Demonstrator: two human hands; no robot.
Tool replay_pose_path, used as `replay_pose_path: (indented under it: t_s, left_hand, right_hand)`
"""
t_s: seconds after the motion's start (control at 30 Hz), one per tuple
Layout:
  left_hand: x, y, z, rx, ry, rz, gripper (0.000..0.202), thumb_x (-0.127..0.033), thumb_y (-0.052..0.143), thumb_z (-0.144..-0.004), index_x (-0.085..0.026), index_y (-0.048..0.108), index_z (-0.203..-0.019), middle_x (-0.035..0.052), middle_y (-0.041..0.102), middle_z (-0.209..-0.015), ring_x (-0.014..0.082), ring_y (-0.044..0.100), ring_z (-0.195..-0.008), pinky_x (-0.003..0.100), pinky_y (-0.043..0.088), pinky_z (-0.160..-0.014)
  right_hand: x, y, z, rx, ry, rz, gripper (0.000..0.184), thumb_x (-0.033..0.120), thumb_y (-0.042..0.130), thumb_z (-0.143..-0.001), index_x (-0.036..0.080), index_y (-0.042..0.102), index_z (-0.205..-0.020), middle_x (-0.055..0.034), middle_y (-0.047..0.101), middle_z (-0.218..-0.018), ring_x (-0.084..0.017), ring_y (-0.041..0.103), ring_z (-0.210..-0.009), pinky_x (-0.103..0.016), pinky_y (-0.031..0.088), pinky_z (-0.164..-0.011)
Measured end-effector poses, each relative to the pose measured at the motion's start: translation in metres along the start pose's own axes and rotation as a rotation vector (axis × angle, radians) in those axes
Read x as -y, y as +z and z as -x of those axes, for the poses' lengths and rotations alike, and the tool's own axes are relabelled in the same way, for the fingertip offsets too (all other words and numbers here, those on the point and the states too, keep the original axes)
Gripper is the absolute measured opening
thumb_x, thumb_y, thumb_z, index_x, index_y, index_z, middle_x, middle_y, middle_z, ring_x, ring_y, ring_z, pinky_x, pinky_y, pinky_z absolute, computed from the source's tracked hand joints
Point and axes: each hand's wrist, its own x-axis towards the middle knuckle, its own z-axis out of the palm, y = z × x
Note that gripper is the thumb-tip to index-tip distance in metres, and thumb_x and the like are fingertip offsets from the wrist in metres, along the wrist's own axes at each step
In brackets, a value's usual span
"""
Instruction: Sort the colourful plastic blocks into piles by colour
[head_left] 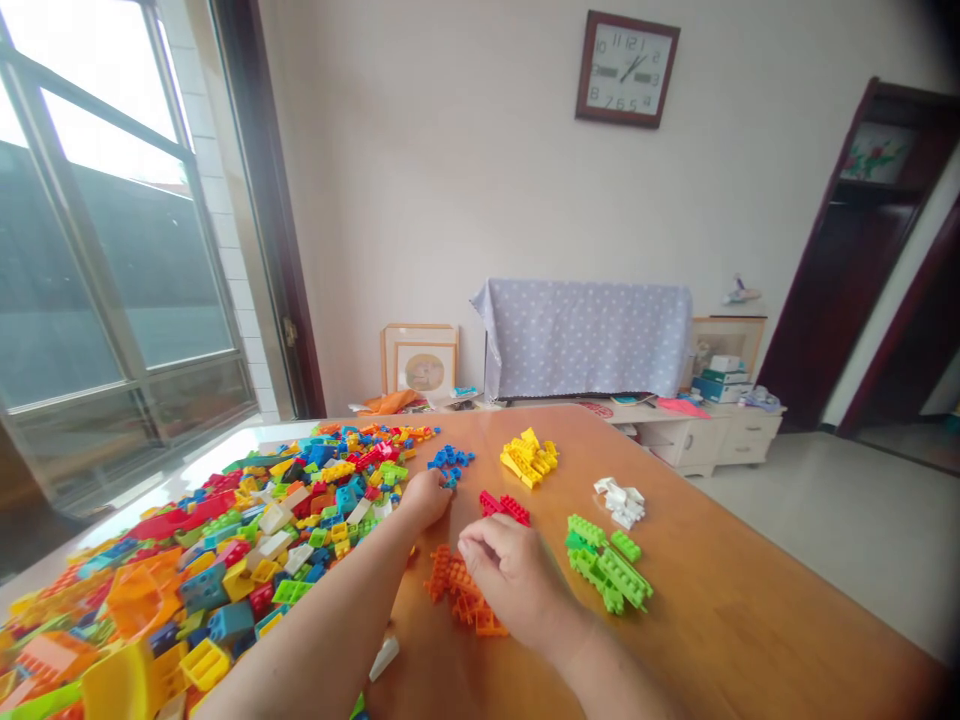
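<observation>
The left hand [426, 497] lay knuckles-up on the table [750, 600], fingers curled toward the blue pile [451, 462] just beyond it; whether it gripped a brick could not be told. Its left side touched the edge of the mixed heap [262, 540], which covered the whole left part of the table from near to far. The right hand [511, 578] hung loosely closed over the orange pile [452, 590], fingers bent down and covering the pile's right half; a brick in its grip could not be made out. The red bricks [504, 507] sat just beyond the right hand, between it and the blue pile. Farther off lay the yellow pile [529, 457]. To the right were the green pile [607, 565], near the right hand, and the white pile [621, 500] beyond it. All the sorted piles lay apart from one another. A clock [627, 68] hung on the far wall
</observation>
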Motion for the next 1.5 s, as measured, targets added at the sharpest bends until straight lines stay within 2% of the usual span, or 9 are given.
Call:
replay_pose_path:
  t_s: [0.27,0.43,0.57,0.7,0.83,1.07,1.2,1.33,1.5]
  left_hand:
    - [0.000,0.006,-0.009,-0.055,-0.077,0.043,0.028,-0.021,0.061,-0.082,-0.019,0.058,-0.110,0.0089,0.074,-0.098,0.0229,0.068,-0.089,0.028,0.044,-0.069]
    - [0.003,0.003,0.000,-0.062,-0.075,0.106,0.028,-0.025,0.058,-0.086,-0.019,0.059,-0.113,0.0103,0.074,-0.102,0.0230,0.068,-0.090,0.028,0.045,-0.071]
    - [0.004,-0.006,0.010,-0.064,-0.071,0.146,0.026,-0.025,0.057,-0.084,-0.019,0.062,-0.109,0.0091,0.073,-0.095,0.0229,0.067,-0.083,0.028,0.044,-0.067]
    - [0.005,-0.027,0.019,-0.078,-0.056,0.201,0.029,-0.024,0.059,-0.081,-0.019,0.064,-0.109,0.0065,0.073,-0.090,0.0192,0.064,-0.072,0.027,0.042,-0.061]
    - [0.013,-0.060,0.032,-0.117,-0.041,0.269,0.028,-0.028,0.064,-0.078,-0.017,0.066,-0.105,0.0052,0.072,-0.086,0.0166,0.063,-0.068,0.025,0.042,-0.058]
    - [0.045,-0.122,0.081,-0.205,-0.096,0.354,0.031,-0.039,0.062,-0.081,-0.017,0.067,-0.102,0.0043,0.072,-0.082,0.0173,0.065,-0.070,0.024,0.045,-0.058]
    - [0.062,-0.150,0.106,-0.295,-0.152,0.305,0.034,-0.043,0.059,-0.083,-0.017,0.067,-0.103,0.0058,0.072,-0.084,0.0181,0.065,-0.071,0.026,0.046,-0.060]
    - [0.076,-0.161,0.122,-0.355,-0.164,0.190,0.033,-0.043,0.055,-0.087,-0.019,0.066,-0.107,0.0071,0.073,-0.091,0.0201,0.066,-0.076,0.028,0.046,-0.064]
    - [0.086,-0.152,0.141,-0.327,-0.096,-0.031,0.027,-0.037,0.050,-0.091,-0.024,0.067,-0.107,0.0087,0.074,-0.105,0.0250,0.068,-0.096,0.032,0.047,-0.079]
  right_hand:
    - [0.001,0.002,0.000,0.023,0.002,0.006,0.017,0.026,0.055,-0.096,0.023,0.068,-0.086,-0.0013,0.067,-0.081,-0.016,0.061,-0.075,-0.025,0.044,-0.071]
    - [0.001,0.004,0.002,0.043,-0.012,0.011,0.018,0.027,0.054,-0.097,0.023,0.067,-0.086,-0.0014,0.068,-0.080,-0.016,0.062,-0.076,-0.026,0.045,-0.072]
    - [-0.002,0.007,0.003,0.062,-0.005,0.017,0.016,0.026,0.055,-0.096,0.024,0.069,-0.087,-0.0008,0.068,-0.080,-0.016,0.062,-0.077,-0.026,0.045,-0.071]
    - [-0.003,0.009,0.004,0.100,-0.001,0.015,0.017,0.025,0.055,-0.096,0.023,0.069,-0.087,-0.0005,0.069,-0.081,-0.016,0.063,-0.077,-0.025,0.044,-0.072]
    - [-0.003,0.011,0.005,0.154,0.007,0.028,0.019,0.025,0.054,-0.095,0.022,0.067,-0.082,-0.0004,0.068,-0.080,-0.015,0.062,-0.075,-0.024,0.042,-0.069]
    - [-0.005,0.015,0.008,0.232,0.013,0.049,0.028,0.029,0.051,-0.097,0.021,0.055,-0.070,0.0004,0.063,-0.073,-0.014,0.059,-0.070,-0.024,0.039,-0.065]
    - [-0.003,0.015,0.010,0.262,0.008,0.057,0.030,0.030,0.051,-0.097,0.021,0.050,-0.067,0.0021,0.058,-0.069,-0.013,0.056,-0.068,-0.024,0.035,-0.062]
    - [-0.002,0.014,0.011,0.277,0.014,0.068,0.031,0.032,0.051,-0.097,0.021,0.050,-0.068,0.0021,0.059,-0.070,-0.013,0.056,-0.068,-0.025,0.034,-0.062]
    - [-0.003,0.015,0.011,0.296,0.029,0.058,0.029,0.032,0.051,-0.098,0.021,0.053,-0.071,0.0022,0.060,-0.072,-0.014,0.057,-0.070,-0.026,0.035,-0.063]
